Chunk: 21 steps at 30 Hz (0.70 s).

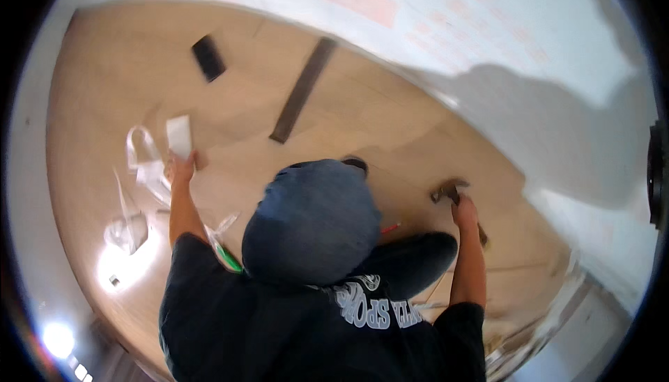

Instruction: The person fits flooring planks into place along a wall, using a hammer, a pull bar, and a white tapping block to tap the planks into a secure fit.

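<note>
On the left, my left hand [181,166] is closed on the lower end of a white rectangular piece [179,136], its kind blurred. White straps or strips [144,153] lie loosely just beside that hand. At the right, my right hand [465,212] grips a hammer [449,189] by its handle, close below the dark head. The handle's end [483,236] shows behind the wrist. Between my arms is a bent knee in blue denim [313,222], with the tip of a dark shoe [355,164] beyond it.
A long dark strip [304,93] and a black rectangular object [208,58] lie on the brown floor covering [244,117]. A white wall [502,82] borders it. Near me are a green-handled tool [228,258] and a red stick [391,228]. Bright light falls around a whitish bundle [127,233].
</note>
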### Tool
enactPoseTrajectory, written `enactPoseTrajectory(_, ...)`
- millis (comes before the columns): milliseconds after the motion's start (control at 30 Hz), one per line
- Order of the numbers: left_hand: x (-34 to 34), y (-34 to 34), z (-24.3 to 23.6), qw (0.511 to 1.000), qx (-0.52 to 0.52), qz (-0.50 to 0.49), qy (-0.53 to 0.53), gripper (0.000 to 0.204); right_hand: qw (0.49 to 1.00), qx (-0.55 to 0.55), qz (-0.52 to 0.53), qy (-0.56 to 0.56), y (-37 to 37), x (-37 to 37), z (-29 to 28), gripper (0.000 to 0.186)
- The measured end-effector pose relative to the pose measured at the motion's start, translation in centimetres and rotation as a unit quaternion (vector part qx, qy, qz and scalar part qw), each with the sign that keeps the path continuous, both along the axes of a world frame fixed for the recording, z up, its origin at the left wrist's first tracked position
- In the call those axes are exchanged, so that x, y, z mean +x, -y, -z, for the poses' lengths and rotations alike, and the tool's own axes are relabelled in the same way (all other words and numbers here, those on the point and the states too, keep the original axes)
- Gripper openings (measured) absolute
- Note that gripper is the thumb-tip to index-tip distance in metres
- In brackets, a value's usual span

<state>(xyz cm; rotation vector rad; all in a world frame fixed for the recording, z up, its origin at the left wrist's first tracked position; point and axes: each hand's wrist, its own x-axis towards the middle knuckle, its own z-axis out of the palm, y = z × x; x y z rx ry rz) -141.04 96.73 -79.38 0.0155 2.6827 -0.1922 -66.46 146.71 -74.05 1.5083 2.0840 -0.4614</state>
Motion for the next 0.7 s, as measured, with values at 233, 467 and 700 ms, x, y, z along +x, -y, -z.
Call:
enactPoseTrajectory(233, 6.0, -2.0, -2.3, 0.967, 0.246, 0.019, -0.068, 0.108, 0.97, 0.238, 0.043, -0.007, 2.3, 4.0, -0.7, 0.032)
enactPoseTrajectory(467, 11.4, -13.9, -10.8, 0.914, 0.323, 0.241, -0.047, 0.107, 0.911, 0.001, -0.355, -0.208, 18.0, -1.9, 2.1, 0.031)
enactPoseTrajectory(700, 21.7, -33.9, -13.6, 0.778, 0.309, 0.547, 0.009, 0.107, 0.949, -0.061, -0.264, -0.162, 18.5, -5.8, 2.3, 0.014)
